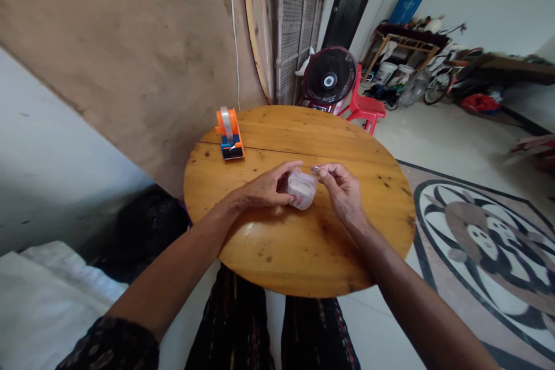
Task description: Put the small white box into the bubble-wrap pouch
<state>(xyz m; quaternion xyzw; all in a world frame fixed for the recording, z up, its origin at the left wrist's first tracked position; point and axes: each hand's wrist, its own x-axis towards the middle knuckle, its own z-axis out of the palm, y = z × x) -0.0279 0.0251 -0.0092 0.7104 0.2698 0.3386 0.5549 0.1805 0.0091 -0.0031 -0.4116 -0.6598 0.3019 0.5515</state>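
Observation:
On the round wooden table (269,263) rests a small whitish package (302,189) in clear wrap, with reddish print on its near side. My left hand (271,186) is closed around the package's left side, thumb low and fingers over the top. Just to the right of the package, my right hand (340,185) pinches a small shiny piece (315,169) between thumb and fingertips; it may be a loose end of the wrap or tape, I cannot tell. An orange and blue tape dispenser (230,133) with a roll of clear tape stands at the table's back left.
A fan (329,78) and a red plastic chair (366,105) stand behind the table. The brown wall panel (130,40) borders it at the left. A panda floor pattern (489,243) lies to the right, and a cluttered desk (405,40) is at the back.

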